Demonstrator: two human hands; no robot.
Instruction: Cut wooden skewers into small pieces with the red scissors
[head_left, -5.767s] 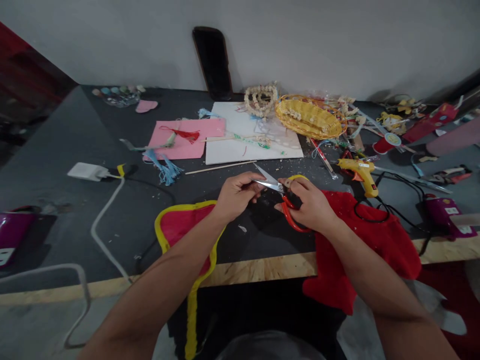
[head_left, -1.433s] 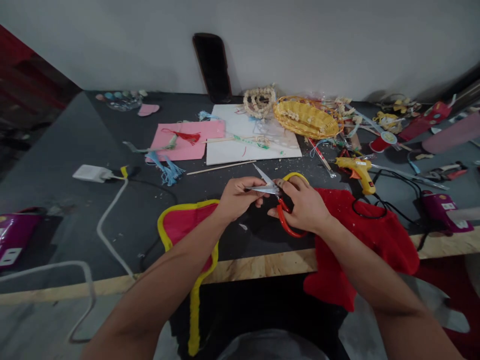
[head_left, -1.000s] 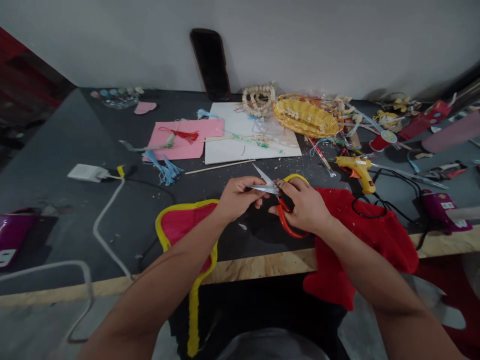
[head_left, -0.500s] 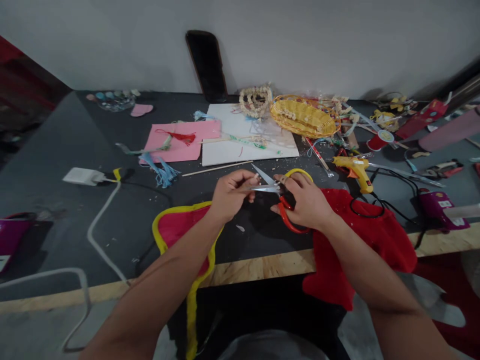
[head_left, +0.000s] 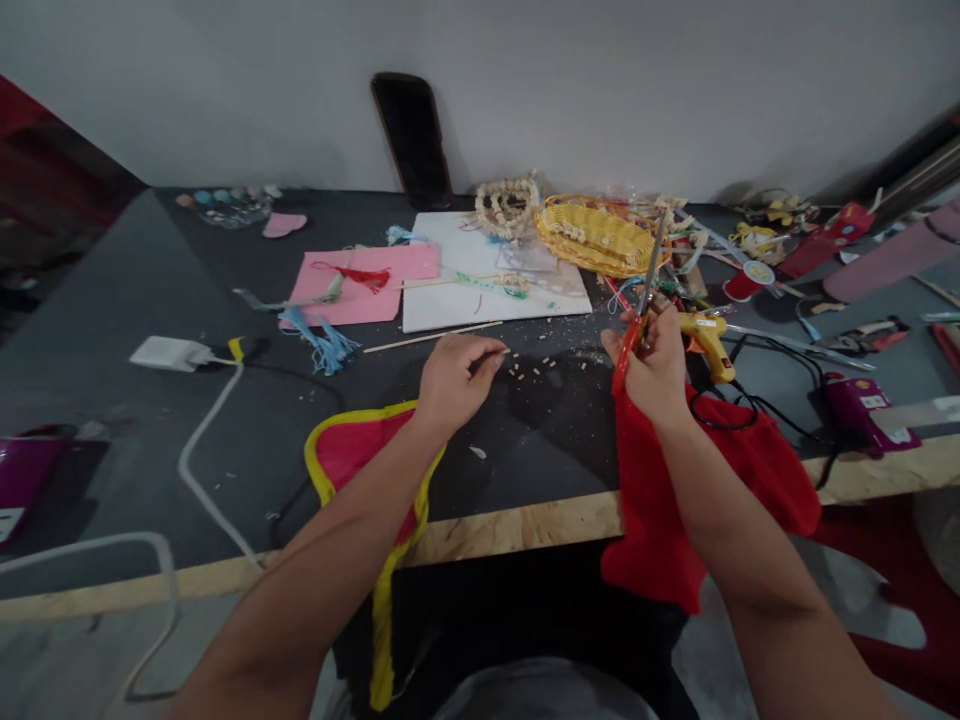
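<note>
My left hand (head_left: 459, 378) is closed in a pinch over the dark table. At its fingertips shows the end of a small pale stick piece (head_left: 506, 351); the rest of it is hidden by the fingers. Several short pale bits (head_left: 536, 371) lie scattered on the table just right of these fingertips. Farther right, my right hand (head_left: 657, 360) grips red-handled scissors (head_left: 634, 345) with the blades pressed together and pointing up, away from me. Beneath the right wrist lies a red cloth (head_left: 652, 480).
A thin stick (head_left: 431, 337) lies behind my left hand. Beyond are a white board (head_left: 427, 310), pink sheet (head_left: 382, 305) and yellow basket (head_left: 600, 255). A yellow glue gun (head_left: 716, 350) with a black cord sits right of my right hand. Yellow-edged pink fabric (head_left: 352, 445) lies under my left forearm.
The scissors were spread at my left fingertips; now my right hand has carried them right and turned them upward, blades closed. Short bits on the table are now uncovered. My left hand has barely moved.
</note>
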